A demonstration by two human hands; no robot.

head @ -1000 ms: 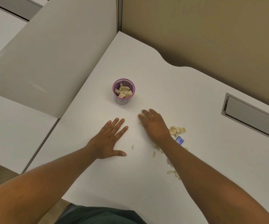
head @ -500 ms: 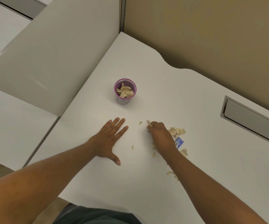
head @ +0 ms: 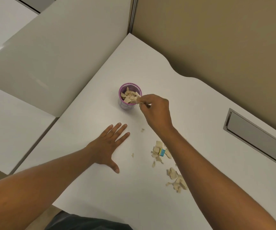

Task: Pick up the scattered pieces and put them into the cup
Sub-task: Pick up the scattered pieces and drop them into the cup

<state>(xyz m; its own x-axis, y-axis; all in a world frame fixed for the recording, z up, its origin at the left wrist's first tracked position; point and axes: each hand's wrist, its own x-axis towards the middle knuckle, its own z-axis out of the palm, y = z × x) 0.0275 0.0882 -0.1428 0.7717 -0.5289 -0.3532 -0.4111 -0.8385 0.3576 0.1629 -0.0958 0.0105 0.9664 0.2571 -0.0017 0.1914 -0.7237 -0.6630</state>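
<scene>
A purple-rimmed cup (head: 123, 106) stands upright on the white desk (head: 100, 188), holding several beige pieces. My right hand (head: 157, 112) hovers at the cup's right rim, fingers pinched on a beige piece (head: 138, 100). My left hand (head: 108, 146) lies flat on the desk, fingers spread, holding nothing. Scattered beige pieces (head: 158, 151) lie under my right forearm, with a small blue piece (head: 162, 152) among them. A second cluster of pieces (head: 176, 180) lies nearer to me, and single crumbs (head: 142, 130) sit between my hands.
A grey rounded partition panel (head: 42, 60) rises on the left, and a tan wall (head: 216, 39) stands behind the desk. A metal cable slot (head: 256, 138) is set into the desk at the right. The desk's near edge runs beside my left forearm.
My right hand closed on pieces on the desk, then lifted and moved forward to the cup's rim. My left hand stayed flat in place.
</scene>
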